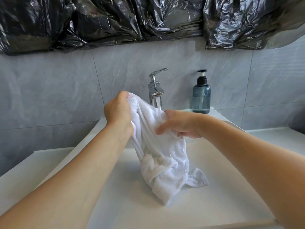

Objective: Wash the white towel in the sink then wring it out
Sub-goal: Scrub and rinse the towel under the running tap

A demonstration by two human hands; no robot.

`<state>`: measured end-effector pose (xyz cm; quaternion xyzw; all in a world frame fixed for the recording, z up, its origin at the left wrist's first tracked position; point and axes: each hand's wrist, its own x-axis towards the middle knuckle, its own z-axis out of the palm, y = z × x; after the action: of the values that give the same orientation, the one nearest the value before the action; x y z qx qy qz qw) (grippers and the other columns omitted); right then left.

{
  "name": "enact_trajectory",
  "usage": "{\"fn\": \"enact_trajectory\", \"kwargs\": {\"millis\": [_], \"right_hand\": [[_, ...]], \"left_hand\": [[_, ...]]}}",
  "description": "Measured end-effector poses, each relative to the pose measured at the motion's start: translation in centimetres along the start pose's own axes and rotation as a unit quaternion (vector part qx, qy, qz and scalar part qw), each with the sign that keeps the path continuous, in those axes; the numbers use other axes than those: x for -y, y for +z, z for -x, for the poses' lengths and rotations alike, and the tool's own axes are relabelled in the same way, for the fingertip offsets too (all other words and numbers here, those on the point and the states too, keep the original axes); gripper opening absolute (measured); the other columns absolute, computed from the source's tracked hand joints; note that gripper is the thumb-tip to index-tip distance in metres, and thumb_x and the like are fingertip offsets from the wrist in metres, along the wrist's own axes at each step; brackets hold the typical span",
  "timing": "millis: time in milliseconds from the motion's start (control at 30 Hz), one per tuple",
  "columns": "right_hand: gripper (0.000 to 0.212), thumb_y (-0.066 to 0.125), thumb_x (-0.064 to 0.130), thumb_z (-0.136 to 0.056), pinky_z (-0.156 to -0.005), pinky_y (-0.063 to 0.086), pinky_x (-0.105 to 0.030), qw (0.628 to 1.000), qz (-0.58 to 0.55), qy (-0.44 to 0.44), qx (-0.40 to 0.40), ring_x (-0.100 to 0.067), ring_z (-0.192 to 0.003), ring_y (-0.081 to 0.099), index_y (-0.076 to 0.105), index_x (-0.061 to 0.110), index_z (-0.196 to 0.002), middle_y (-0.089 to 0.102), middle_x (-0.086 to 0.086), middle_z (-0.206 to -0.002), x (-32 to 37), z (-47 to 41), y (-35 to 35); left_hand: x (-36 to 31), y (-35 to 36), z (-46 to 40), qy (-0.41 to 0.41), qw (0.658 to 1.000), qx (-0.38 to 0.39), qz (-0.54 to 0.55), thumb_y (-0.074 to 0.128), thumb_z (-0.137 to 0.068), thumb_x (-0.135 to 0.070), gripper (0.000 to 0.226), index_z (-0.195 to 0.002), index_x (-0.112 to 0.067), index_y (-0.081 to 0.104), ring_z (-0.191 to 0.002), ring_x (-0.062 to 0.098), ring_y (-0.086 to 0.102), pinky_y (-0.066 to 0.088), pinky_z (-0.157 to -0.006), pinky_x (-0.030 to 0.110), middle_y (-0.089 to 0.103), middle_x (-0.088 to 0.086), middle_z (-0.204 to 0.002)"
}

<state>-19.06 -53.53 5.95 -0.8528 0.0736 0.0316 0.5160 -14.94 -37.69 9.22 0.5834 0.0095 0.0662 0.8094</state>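
Grey tiled wall behind a white sink (214, 162); black plastic sheeting (132, 19) hung above. Chrome tap (155, 90) ran, its stream falling on the white towel (158, 156). Left hand (118, 111) clenched the towel's upper end, raised beside the tap. Right hand (181, 124) gripped the cloth lower, fingers curled round it. The remainder hung bunched between and below both hands, over the basin. Soap bottle (201, 95) stood right of the tap.

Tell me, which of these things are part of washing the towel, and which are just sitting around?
Part of the job:
white towel, gripped by the left hand and the right hand
faucet, running water onto it
sink

Just there:
soap dispenser, on the sink's back corner
black plastic sheeting, on the wall above
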Motion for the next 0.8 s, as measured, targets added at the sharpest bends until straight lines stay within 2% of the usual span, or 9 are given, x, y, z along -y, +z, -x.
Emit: {"fn": "enact_trajectory", "kwargs": {"millis": [67, 200, 300, 400, 467, 600, 667, 733, 800], "right_hand": [[0.054, 0.078, 0.016, -0.077, -0.060, 0.031, -0.028, 0.999, 0.037, -0.013, -0.017, -0.023, -0.086, 0.041, 0.050, 0.017, -0.123, 0.052, -0.008, -0.105, 0.12, 0.20, 0.05], [0.095, 0.084, 0.034, -0.073, -0.061, 0.041, -0.026, 0.987, 0.156, -0.034, -0.029, -0.019, -0.077, 0.050, 0.020, 0.039, -0.142, 0.053, -0.005, -0.105, 0.08, 0.70, -0.17], [0.103, 0.085, 0.035, -0.072, -0.062, 0.046, -0.027, 0.971, 0.233, -0.046, -0.034, -0.019, -0.071, 0.053, 0.010, 0.042, -0.142, 0.053, -0.002, -0.092, 0.06, 0.88, -0.01], [0.091, 0.075, 0.024, -0.079, -0.054, 0.044, -0.027, 0.965, 0.253, -0.051, -0.043, -0.018, -0.064, 0.050, 0.013, 0.036, -0.145, 0.053, -0.004, -0.082, -0.02, 0.54, -0.17], [0.076, 0.068, 0.022, -0.081, -0.054, 0.042, -0.028, 0.965, 0.256, -0.048, -0.040, -0.019, -0.065, 0.050, 0.022, 0.036, -0.139, 0.053, -0.005, -0.083, 0.08, 0.57, -0.31], [0.028, 0.059, 0.016, -0.081, -0.056, 0.041, -0.030, 0.956, 0.281, -0.062, -0.060, -0.024, -0.072, 0.052, 0.048, 0.016, -0.107, 0.053, -0.007, -0.096, 0.21, 0.45, -0.20], [0.011, 0.053, 0.013, -0.084, -0.066, 0.046, -0.030, 0.935, 0.337, -0.069, -0.090, -0.027, -0.087, 0.054, 0.051, 0.013, -0.095, 0.047, -0.005, -0.113, 0.39, 0.41, -0.22], [0.009, 0.048, 0.009, -0.086, -0.074, 0.043, -0.028, 0.916, 0.375, -0.079, -0.119, -0.028, -0.102, 0.049, 0.049, 0.014, -0.093, 0.045, -0.004, -0.115, 0.60, 0.48, -0.31], [0.019, 0.042, 0.003, -0.087, -0.068, 0.035, -0.027, 0.917, 0.363, -0.091, -0.136, -0.025, -0.095, 0.046, 0.049, 0.015, -0.100, 0.049, -0.004, -0.106, 0.66, 0.60, -0.41]], "left_hand": [[0.11, 0.05, 0.12, -0.002, 1.000, 0.003, -0.006, 0.064, -0.087, -0.027, 0.027, -0.071, -0.021, 0.042, -0.064, 0.017, 0.032, 0.030, -0.056, 0.029, 0.036, -0.002, -0.075], [0.27, 0.17, 0.29, -0.005, 1.000, 0.011, -0.011, 0.064, -0.087, -0.027, 0.028, -0.071, -0.022, 0.042, -0.064, 0.018, 0.033, 0.030, -0.056, 0.029, 0.036, -0.002, -0.072], [0.40, 0.18, 0.25, -0.001, 1.000, 0.013, -0.015, 0.065, -0.086, -0.027, 0.021, -0.076, -0.019, 0.049, -0.072, 0.020, 0.037, 0.032, -0.058, 0.029, 0.040, -0.001, -0.077], [0.55, 0.23, 0.15, 0.002, 1.000, 0.019, -0.012, 0.066, -0.086, -0.027, 0.017, -0.085, -0.018, 0.051, -0.078, 0.020, 0.038, 0.032, -0.058, 0.029, 0.042, -0.001, -0.082], [0.57, 0.27, 0.06, 0.002, 1.000, 0.022, -0.011, 0.066, -0.086, -0.027, 0.020, -0.078, -0.019, 0.050, -0.078, 0.020, 0.038, 0.032, -0.058, 0.029, 0.042, -0.001, -0.079], [0.63, 0.23, 0.14, -0.002, 0.999, 0.029, -0.029, 0.067, -0.085, -0.030, 0.025, -0.069, -0.022, 0.049, -0.077, 0.020, 0.041, 0.037, -0.065, 0.031, 0.043, -0.001, -0.077], [0.76, 0.27, 0.20, -0.005, 0.999, 0.037, -0.034, 0.068, -0.085, -0.030, 0.025, -0.068, -0.021, 0.051, -0.076, 0.020, 0.043, 0.039, -0.069, 0.032, 0.046, -0.001, -0.078], [0.89, 0.36, 0.35, -0.006, 0.998, 0.043, -0.037, 0.068, -0.087, -0.030, 0.027, -0.067, -0.020, 0.052, -0.071, 0.019, 0.045, 0.040, -0.070, 0.032, 0.047, -0.002, -0.074], [0.96, 0.49, 0.38, -0.007, 0.998, 0.046, -0.037, 0.068, -0.088, -0.028, 0.028, -0.067, -0.019, 0.051, -0.067, 0.018, 0.047, 0.041, -0.067, 0.030, 0.048, -0.002, -0.071]]}}
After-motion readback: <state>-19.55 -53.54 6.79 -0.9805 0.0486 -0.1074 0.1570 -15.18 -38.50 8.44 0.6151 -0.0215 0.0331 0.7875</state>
